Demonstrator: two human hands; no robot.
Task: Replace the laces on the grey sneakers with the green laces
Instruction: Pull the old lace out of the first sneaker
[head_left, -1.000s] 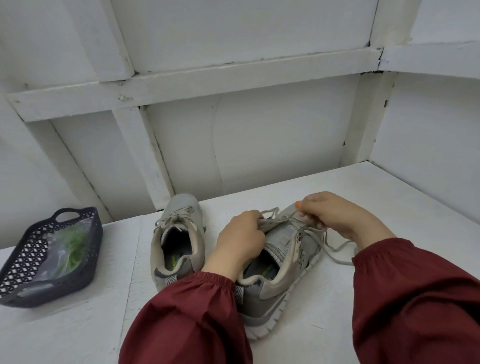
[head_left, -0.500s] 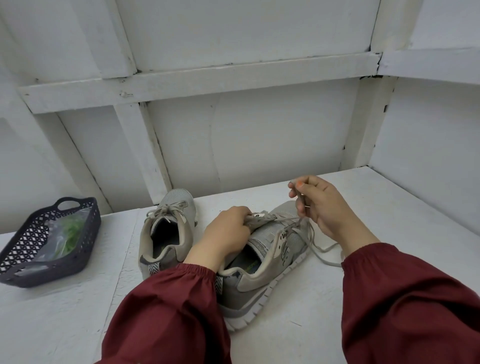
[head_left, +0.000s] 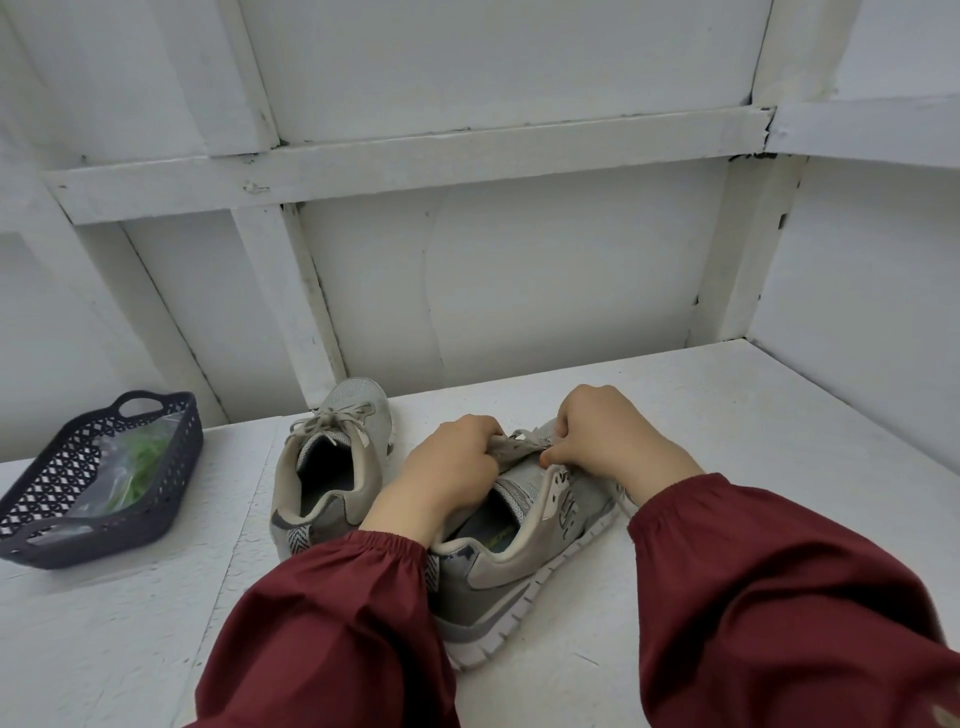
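Currently unlacing near shoe (head_left: 524, 561): left hand (head_left: 451, 470) grips its tongue (head_left: 519, 480), right hand (head_left: 613, 446) pinches the lace (head_left: 525, 437); next, pull it from the eyelets.

Open desk (head_left: 753, 415) runs wide on the right, out to the side wall (head_left: 872, 322). The near sneaker (head_left: 519, 566) fills the middle, with the left grip (head_left: 447, 467) and right grip (head_left: 608, 434) on top of it. The far sneaker (head_left: 363, 467) stands just beside it on the left. A bare strip lies between that shoe and the basket (head_left: 104, 545). The back wall (head_left: 519, 286) shuts off the far edge.
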